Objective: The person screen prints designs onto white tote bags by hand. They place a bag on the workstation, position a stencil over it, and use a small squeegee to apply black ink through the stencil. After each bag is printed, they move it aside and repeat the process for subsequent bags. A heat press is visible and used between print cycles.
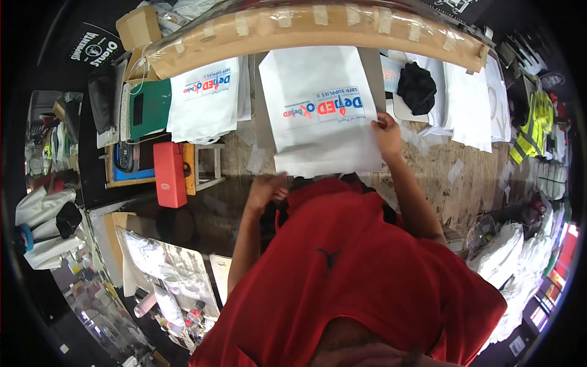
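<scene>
In front of me a white cloth bag (318, 144) with blue and red print lies over a grey board (372, 67). The print is upside down from my side. My right hand (387, 137) pinches the bag's right edge between thumb and fingers. Just below the bag's near left corner is my left hand (266, 191), its fingers loosely bent and apart with nothing seen in them. The bag's near edge looks slightly blurred.
A stack of printed white bags (205, 110) hangs at the left, near a red box (169, 175) and a green case (150, 109). Rightward are a black cloth bundle (417, 88) and white sheets (468, 107). A taped cardboard-covered beam (318, 25) spans the far side.
</scene>
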`<state>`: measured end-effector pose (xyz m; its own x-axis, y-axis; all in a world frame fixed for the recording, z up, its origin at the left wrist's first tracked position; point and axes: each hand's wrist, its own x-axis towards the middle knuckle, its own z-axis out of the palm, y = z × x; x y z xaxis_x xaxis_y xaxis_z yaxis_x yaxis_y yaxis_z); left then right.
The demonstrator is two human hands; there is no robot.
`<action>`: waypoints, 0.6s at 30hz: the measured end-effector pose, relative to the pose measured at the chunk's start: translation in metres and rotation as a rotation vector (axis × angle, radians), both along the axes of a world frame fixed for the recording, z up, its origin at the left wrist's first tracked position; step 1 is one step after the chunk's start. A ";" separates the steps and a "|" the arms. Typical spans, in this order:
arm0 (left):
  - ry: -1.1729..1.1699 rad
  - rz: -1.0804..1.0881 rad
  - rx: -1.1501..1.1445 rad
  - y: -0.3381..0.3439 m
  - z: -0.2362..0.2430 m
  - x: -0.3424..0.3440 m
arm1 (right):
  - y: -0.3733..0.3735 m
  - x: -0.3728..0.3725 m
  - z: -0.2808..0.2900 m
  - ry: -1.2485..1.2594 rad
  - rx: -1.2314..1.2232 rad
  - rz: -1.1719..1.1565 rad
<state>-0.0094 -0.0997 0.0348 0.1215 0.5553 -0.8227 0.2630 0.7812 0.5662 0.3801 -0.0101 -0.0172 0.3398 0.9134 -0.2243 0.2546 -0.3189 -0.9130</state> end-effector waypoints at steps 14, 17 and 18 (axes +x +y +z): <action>0.277 0.289 0.746 0.066 -0.040 0.029 | 0.045 0.002 0.013 -0.299 0.205 -0.066; 0.415 0.244 0.676 0.060 -0.057 0.012 | 0.030 -0.001 0.023 -0.351 0.165 -0.023; 0.447 0.237 0.717 0.056 -0.066 0.006 | 0.028 -0.004 0.023 -0.349 0.171 -0.031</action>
